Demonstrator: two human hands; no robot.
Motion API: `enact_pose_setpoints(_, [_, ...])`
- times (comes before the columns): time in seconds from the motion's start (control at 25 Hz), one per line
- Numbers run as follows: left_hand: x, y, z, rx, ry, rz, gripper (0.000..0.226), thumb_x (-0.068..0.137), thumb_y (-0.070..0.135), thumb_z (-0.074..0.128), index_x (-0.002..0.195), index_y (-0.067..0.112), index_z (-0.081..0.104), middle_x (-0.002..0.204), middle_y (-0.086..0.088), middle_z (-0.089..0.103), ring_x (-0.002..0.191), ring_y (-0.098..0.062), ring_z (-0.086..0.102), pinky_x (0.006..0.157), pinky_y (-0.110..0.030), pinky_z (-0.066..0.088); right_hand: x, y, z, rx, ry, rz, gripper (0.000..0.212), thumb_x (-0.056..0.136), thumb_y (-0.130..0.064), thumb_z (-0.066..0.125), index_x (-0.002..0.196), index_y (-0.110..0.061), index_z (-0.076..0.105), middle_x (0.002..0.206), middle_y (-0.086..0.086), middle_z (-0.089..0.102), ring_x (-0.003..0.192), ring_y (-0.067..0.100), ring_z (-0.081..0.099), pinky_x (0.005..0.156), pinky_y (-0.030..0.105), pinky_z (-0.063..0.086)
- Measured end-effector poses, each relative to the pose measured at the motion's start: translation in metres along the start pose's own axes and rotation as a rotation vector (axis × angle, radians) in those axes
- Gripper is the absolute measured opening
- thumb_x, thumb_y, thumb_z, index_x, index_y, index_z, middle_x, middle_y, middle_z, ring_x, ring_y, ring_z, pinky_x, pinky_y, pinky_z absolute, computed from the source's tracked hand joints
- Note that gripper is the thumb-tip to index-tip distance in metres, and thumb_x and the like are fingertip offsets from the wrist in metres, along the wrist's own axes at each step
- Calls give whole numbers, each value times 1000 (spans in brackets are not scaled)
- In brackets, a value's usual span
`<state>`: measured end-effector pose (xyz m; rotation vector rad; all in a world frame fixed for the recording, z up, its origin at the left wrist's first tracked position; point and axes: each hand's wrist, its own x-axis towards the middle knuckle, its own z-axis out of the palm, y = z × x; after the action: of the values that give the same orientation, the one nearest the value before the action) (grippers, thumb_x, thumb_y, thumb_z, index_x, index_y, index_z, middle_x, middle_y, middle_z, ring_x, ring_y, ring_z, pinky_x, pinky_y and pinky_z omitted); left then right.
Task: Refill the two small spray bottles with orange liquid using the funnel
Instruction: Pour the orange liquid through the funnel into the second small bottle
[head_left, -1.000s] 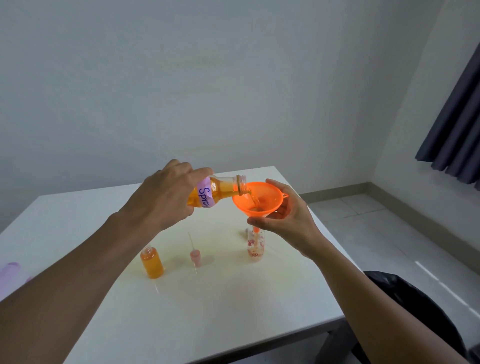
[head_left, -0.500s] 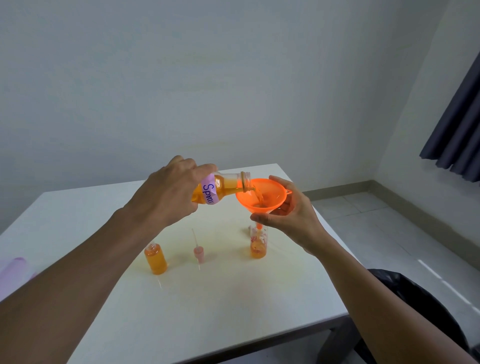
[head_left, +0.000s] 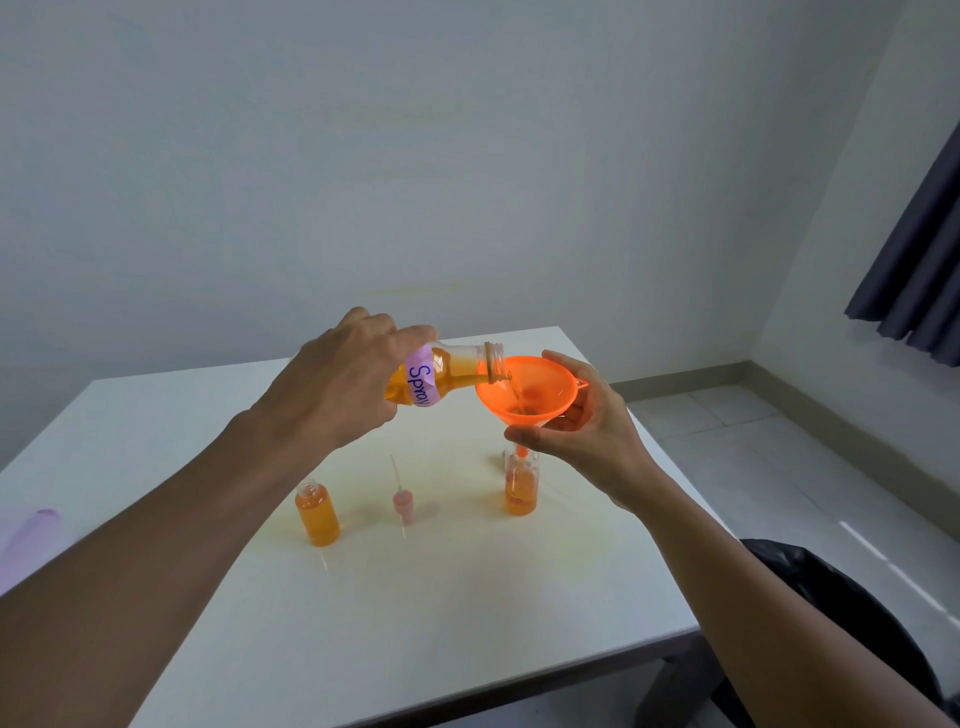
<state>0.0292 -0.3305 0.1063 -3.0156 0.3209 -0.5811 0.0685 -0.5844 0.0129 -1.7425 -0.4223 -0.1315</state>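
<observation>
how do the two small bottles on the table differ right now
The left small bottle is nearly full; the right small bottle is about half full. The left one's neck is open and bare; the right one has the funnel spout in its neck. Both stand upright, uncapped, clear, holding orange liquid.

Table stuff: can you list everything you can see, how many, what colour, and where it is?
Table: one, white, in the middle of the room.
Big bottle: one, clear with orange liquid and a purple label, tipped over the funnel.
Funnel: one, orange, spout in the right small bottle.
Small bottles: two, clear with orange liquid, left one nearly full, right one partly full.
Spray top: one, pink, between the small bottles.
Purple thing: one, at the table's left edge, too blurred to name.
Curtain: one, dark, far right.
Black bag: one, on the floor, right of the table.
Left hand: holds the big bottle.
Right hand: holds the funnel.
</observation>
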Motion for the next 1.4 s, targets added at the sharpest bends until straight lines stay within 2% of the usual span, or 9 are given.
enact_pose_setpoints(0.36, [0,-2,-2,-11,-1,-2,72,75,11,69,138,34,44,109,-1,57,107,-23,46,67,-33,45,0,1,1,20,3,4,96,63,-16,96,145,-26,46,117,-15,64,101,2,70,83,29,62])
enact_pose_setpoints(0.56, [1,-2,-3,-6,-3,0,73,76,11,71,140,33,43,110,-1,57,108,-22,47,67,-33,45,0,1,1,15,-1,4,96,63,-17,96,145,-27,46,116,-18,62,99,-2,70,80,26,61])
enact_pose_setpoints(0.84, [1,0,-4,-13,0,1,73,75,10,70,140,33,44,110,-2,57,109,-22,48,68,-34,47,0,2,1,17,3,11,96,63,-19,97,144,-28,46,119,-14,64,102,5,71,89,37,62])
enact_pose_setpoints(1.08, [0,0,-2,5,-1,5,74,76,11,70,141,34,42,111,0,57,111,-21,47,66,-31,41,0,4,1,18,12,11,96,63,-19,97,144,-28,47,120,-12,66,103,10,72,90,41,62])
enact_pose_setpoints(1.32, [-2,0,-2,2,-2,0,74,76,12,71,140,34,43,111,-1,57,111,-22,48,68,-33,44,-1,5,1,13,9,11,97,62,-19,97,145,-27,46,120,-11,66,103,11,72,89,40,62])
enact_pose_setpoints(1.4, [-2,-1,-1,-3,-2,0,74,75,12,71,140,34,44,110,0,57,111,-22,48,68,-32,43,-1,5,1,18,5,13,95,64,-19,96,144,-27,46,118,-14,65,103,6,71,89,38,62])
